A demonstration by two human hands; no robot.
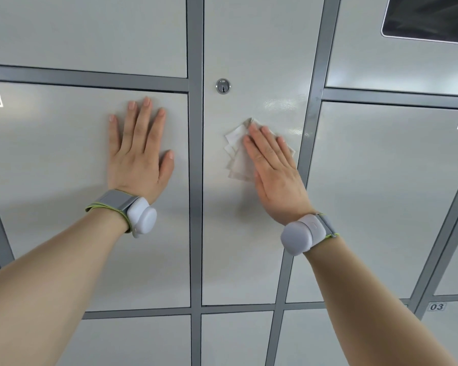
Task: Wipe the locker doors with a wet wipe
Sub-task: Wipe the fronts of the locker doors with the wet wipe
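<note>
- The wet wipe (pixel 237 154) lies crumpled and partly folded, flat against the middle locker door (pixel 249 247), below and slightly right of the keyhole lock (pixel 223 86).
- The right hand (pixel 275 178) presses it to the door. Its fingers (pixel 262 143) are straight and close together, laid over the wipe's right half, not curled round it. The left edge and bottom corners of the wipe stick out beside the hand.
- Just above and right of the wipe, a glossy smeared patch (pixel 283 105) catches the light, with a smaller one (pixel 295 132) near the door's right edge. I judge this to be moisture, which would mean that part has been wiped.
- The rest of the middle door looks matte, so most of it, notably the lower half, probably remains to be done.
- The left hand (pixel 136 159) rests flat on the neighbouring left door (pixel 50 194), fingers straight and slightly spread, holding nothing. It seems to be a brace.
- The left door, the right door (pixel 381 194) and the doors above and below show no wet sheen. They look untouched, though dried wiping would not show.
- Overall the job looks to be at an early stage, with one door partly wiped and several left.
</note>
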